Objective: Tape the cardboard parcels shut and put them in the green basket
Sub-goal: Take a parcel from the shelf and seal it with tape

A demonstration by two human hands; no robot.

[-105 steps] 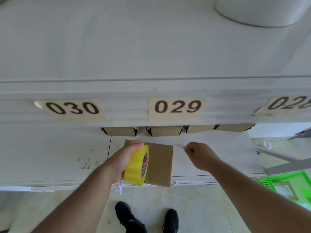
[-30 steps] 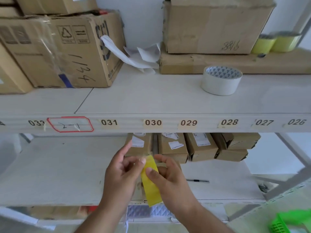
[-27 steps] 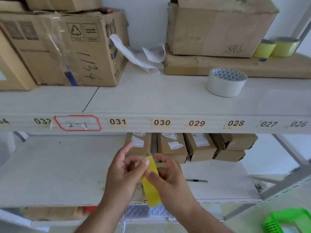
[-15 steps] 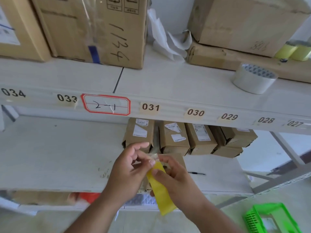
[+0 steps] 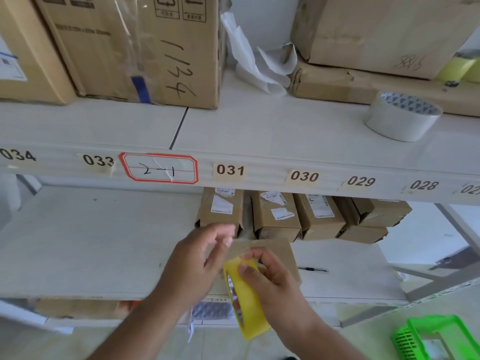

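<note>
White shelving unit [image 5: 259,131] fills most of the frame, two levels visible. Upper board spans the whole width, seam line left of centre; its front edge carries number tags 034 down to 028 left to right, plus a red-bordered label [image 5: 159,168] handwritten "2-1" at centre left. Lower board [image 5: 91,242] crosses the middle of the frame, pale, scuffed, bare on the left half. Pale floor along the bottom edge.

Upper left: big cardboard box [image 5: 135,48] marked "1134", blue tape strip on its front, another carton at far left. Upper right: large carton [image 5: 384,29] sitting on a flat brown package. Crumpled white paper [image 5: 257,61] between the two, top centre. Grey tape roll [image 5: 401,115] lying flat on the upper board at right; yellowish rolls at far right edge, blurry.

Under the 031–029 tags: row of small cardboard parcels [image 5: 275,216] at the back of the lower board, white stickers on top, two more stacked at the right end. Dark pen [image 5: 313,269] on the lower board, right of the hands.

Green basket [image 5: 439,336] at bottom right corner, on the floor, partly cut off.

Centre bottom: one parcel [image 5: 280,252] lying on the lower board behind both hands. Right hand [image 5: 275,284] fingers curled around yellow tape roll [image 5: 246,305], thumb on its rim. Left hand [image 5: 197,263] fingertips pinched together at the clear tape end just above the roll, motion-blurred.
</note>
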